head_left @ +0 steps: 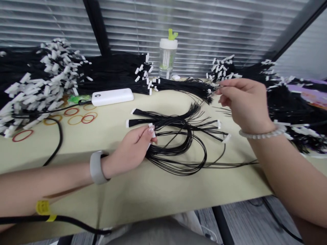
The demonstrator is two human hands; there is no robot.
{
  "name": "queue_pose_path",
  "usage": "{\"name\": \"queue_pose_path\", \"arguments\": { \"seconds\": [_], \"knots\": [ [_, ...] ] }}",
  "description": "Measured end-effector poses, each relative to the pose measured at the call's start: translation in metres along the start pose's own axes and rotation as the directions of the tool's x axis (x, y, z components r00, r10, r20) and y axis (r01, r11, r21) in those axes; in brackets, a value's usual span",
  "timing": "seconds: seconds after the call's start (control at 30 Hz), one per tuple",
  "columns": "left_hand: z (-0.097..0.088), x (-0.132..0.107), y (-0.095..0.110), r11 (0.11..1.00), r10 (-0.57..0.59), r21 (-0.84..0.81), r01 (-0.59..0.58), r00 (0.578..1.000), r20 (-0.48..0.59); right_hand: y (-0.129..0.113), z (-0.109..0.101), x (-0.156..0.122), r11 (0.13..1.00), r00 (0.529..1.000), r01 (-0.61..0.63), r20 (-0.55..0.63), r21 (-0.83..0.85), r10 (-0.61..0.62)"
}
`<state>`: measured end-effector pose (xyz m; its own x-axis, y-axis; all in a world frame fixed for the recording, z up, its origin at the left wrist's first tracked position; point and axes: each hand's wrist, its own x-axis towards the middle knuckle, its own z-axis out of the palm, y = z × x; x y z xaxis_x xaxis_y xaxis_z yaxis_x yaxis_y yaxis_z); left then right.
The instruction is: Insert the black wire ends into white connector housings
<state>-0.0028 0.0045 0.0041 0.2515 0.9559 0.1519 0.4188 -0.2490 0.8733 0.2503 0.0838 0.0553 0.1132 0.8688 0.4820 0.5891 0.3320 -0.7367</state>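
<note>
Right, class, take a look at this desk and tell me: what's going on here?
A person at a pale table handles thin black cords with white tags. The left hand pinches a white tag on a loose looped bundle mid-table. The right hand, raised, pinches its fingertips at the tip of a cord heap behind. Bigger heaps, rubber bands, a white power bank and a bottle lie around.

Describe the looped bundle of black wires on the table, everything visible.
The wire bundle is many thin, glossy black strands, loosely coiled in one loop and lying flat on the pale table. Small white connectors cap several ends, left and right; other ends fan out bare. The left hand pinches it at the loop's left side.
</note>
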Motion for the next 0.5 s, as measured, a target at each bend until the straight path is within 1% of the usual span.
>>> {"name": "queue_pose_path", "arguments": {
  "seconds": [0.07,0.2,0.27,0.3,0.37,0.43,0.5],
  "knots": [
    [0.0,0.0,-0.001,1.0,0.004,-0.01,-0.004,1.0,0.004,-0.002,-0.001,0.0,0.999,0.998,-0.013,-0.055,0.045,0.015],
    [0.0,0.0,-0.002,1.0,0.001,-0.027,-0.001,1.0,-0.004,-0.007,-0.006,-0.005,1.0,0.997,-0.001,-0.075,-0.03,-0.001],
    [0.001,-0.001,-0.002,0.999,0.002,-0.032,-0.002,1.0,-0.007,-0.005,-0.006,-0.005,1.0,0.993,0.021,-0.115,-0.002,-0.021],
    [0.001,0.0,-0.003,0.999,0.003,-0.035,-0.003,1.0,-0.006,-0.003,-0.006,-0.003,0.998,0.99,0.027,-0.143,0.062,-0.017],
    [0.001,0.0,-0.003,0.999,0.002,-0.039,-0.002,1.0,-0.005,0.002,-0.006,0.003,0.963,0.983,0.027,-0.181,0.267,0.022],
    [0.001,0.001,-0.003,0.999,-0.001,-0.044,0.0,1.0,-0.007,0.006,-0.006,0.009,0.872,0.981,0.003,-0.169,0.49,0.092],
    [0.001,0.001,-0.004,0.999,-0.001,-0.045,0.0,1.0,-0.006,0.006,-0.007,0.013,0.768,0.977,-0.05,-0.129,0.639,0.171]
  ]
}}
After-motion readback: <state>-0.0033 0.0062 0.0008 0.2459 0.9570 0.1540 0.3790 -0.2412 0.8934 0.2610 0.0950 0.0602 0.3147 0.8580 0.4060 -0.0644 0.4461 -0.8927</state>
